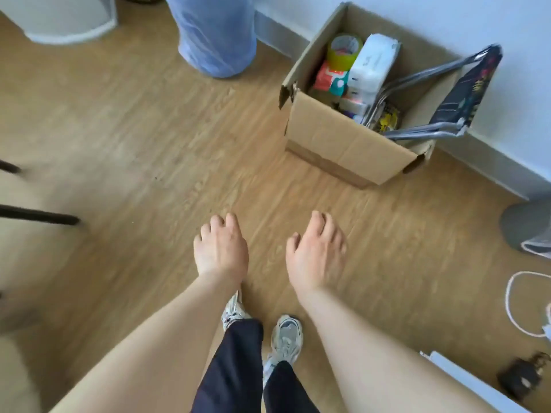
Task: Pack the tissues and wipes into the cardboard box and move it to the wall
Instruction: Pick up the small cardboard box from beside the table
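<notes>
An open cardboard box (343, 141) stands on the wooden floor against the white wall at the upper right. Inside it lie a white tissue pack (374, 59), a red and teal wipes pack (331, 77), a roll of yellow-green tape (344, 50) and a dark patterned bag (468, 87) that sticks out over the right rim. My left hand (220, 245) and my right hand (316, 251) hang side by side above the floor, well short of the box. Both hold nothing, with fingers loosely curled and apart.
A blue water jug (216, 34) stands by the wall left of the box. Black chair legs (38, 216) reach in from the left. A grey round base (524, 228), a white cord (512, 305) and a small dark object (521, 380) sit at the right. My shoes (284, 341) are below.
</notes>
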